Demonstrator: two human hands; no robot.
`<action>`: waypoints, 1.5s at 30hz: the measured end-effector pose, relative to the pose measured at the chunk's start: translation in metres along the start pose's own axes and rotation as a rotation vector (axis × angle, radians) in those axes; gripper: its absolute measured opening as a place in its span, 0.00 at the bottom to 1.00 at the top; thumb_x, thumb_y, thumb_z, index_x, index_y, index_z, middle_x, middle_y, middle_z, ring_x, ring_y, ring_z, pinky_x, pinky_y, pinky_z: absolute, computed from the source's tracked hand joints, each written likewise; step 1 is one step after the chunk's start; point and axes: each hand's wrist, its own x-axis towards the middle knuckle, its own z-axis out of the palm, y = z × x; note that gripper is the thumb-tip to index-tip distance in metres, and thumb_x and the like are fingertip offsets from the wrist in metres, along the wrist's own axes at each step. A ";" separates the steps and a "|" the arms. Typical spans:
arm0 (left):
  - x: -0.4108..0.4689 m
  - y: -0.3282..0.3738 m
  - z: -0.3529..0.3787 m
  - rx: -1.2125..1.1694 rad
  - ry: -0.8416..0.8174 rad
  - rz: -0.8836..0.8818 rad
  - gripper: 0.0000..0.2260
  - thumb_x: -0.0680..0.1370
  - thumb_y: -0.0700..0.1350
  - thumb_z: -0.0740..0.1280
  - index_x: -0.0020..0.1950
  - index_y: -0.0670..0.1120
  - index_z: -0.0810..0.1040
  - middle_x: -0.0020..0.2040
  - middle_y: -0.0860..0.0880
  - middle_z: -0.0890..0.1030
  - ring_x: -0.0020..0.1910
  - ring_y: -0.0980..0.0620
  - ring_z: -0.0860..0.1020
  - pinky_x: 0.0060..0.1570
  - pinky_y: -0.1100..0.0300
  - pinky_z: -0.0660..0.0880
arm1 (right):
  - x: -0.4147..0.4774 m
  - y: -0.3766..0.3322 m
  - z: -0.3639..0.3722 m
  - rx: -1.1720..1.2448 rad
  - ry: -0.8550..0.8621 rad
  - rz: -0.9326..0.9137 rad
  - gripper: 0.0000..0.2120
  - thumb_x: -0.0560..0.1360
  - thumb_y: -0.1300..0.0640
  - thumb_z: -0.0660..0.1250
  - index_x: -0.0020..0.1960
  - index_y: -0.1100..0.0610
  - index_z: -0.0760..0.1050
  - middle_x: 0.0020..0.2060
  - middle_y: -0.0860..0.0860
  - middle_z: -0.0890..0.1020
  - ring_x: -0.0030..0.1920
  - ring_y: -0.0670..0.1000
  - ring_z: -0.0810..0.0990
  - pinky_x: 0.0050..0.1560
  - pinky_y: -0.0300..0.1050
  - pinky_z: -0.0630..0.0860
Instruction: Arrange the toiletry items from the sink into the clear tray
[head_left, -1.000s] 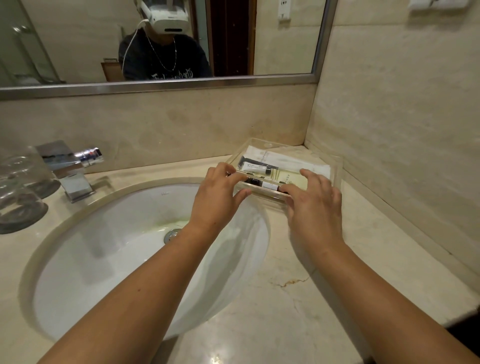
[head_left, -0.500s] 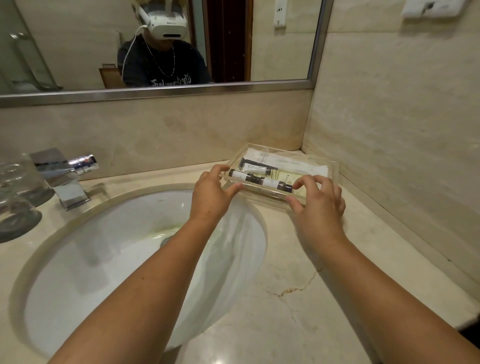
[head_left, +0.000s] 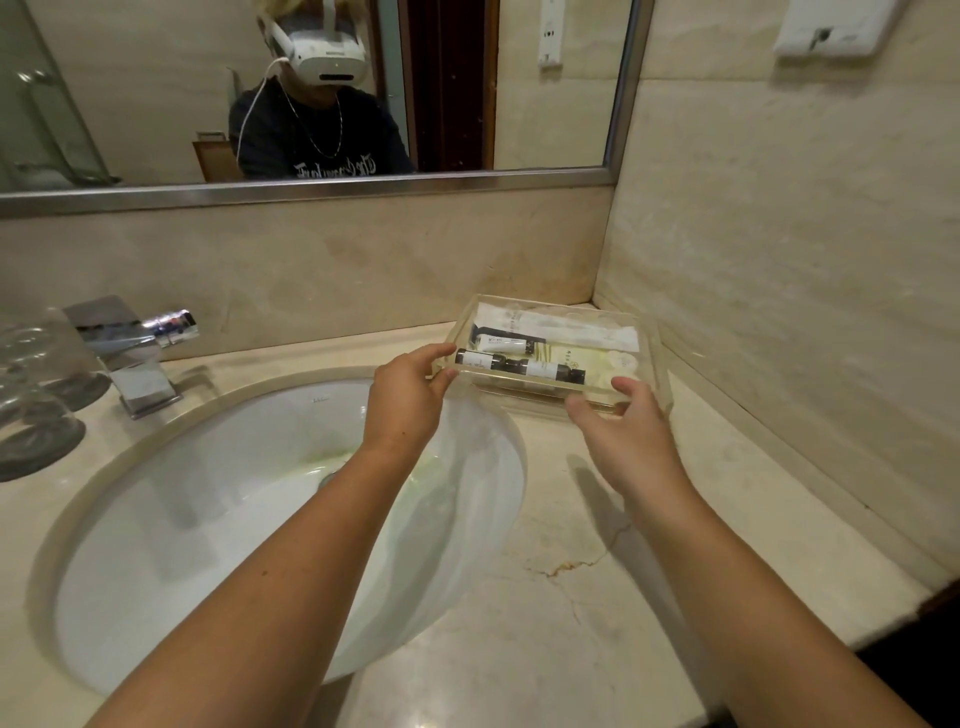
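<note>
The clear tray (head_left: 655, 358) stands on the counter in the back right corner. In it lie two small dark bottles with white labels (head_left: 519, 367), a white tube (head_left: 504, 342) and white and pale yellow packets (head_left: 566, 328). My left hand (head_left: 410, 395) pinches the tray's front left corner between thumb and fingers. My right hand (head_left: 623, 431) is at the tray's front right rim, blurred, its thumb and fingers apart. The white sink basin (head_left: 249, 519) shows no loose items.
A chrome faucet (head_left: 130, 353) stands behind the basin on the left, with upturned glasses (head_left: 36, 405) at the far left edge. A mirror (head_left: 519, 93) and tiled walls close off the back and right. The marble counter (head_left: 571, 597) has a crack in front of the tray.
Both hands were over the bottles in the tray, then came back to its front rim. The right hand's fingers have now spread apart. The camera view has dropped slightly.
</note>
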 end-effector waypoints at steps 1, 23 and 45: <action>-0.001 0.001 0.000 -0.003 0.003 -0.003 0.13 0.80 0.48 0.70 0.65 0.56 0.82 0.48 0.50 0.80 0.45 0.53 0.78 0.47 0.62 0.71 | -0.001 -0.002 0.001 0.096 -0.051 0.056 0.36 0.75 0.41 0.69 0.78 0.49 0.60 0.73 0.52 0.67 0.69 0.54 0.72 0.69 0.51 0.68; -0.006 0.026 0.015 -0.070 -0.084 0.025 0.12 0.80 0.48 0.71 0.63 0.53 0.84 0.51 0.49 0.87 0.47 0.52 0.84 0.48 0.65 0.74 | 0.080 -0.005 0.016 0.416 -0.183 0.102 0.49 0.60 0.37 0.75 0.77 0.50 0.64 0.75 0.45 0.69 0.74 0.49 0.67 0.74 0.54 0.63; 0.010 0.024 0.029 0.108 -0.173 0.069 0.17 0.82 0.53 0.66 0.71 0.55 0.77 0.55 0.46 0.80 0.55 0.47 0.79 0.53 0.56 0.74 | 0.076 0.005 0.022 -0.249 -0.075 -0.179 0.35 0.78 0.46 0.66 0.81 0.50 0.58 0.81 0.53 0.56 0.80 0.53 0.56 0.77 0.49 0.56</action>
